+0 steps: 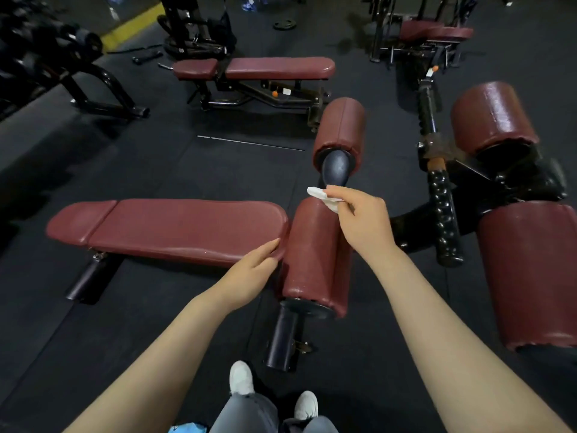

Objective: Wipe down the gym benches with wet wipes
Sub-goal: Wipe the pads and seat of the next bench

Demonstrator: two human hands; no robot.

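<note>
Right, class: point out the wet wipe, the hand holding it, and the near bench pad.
wet wipe [316, 193], head view, on its white free end.
right hand [362, 214], head view, on its back.
near bench pad [187, 226], head view, on its top.

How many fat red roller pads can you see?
4. One under the right hand holding the wipe, at; one just beyond it; two on the right, far and near. Others may be hidden.
</note>
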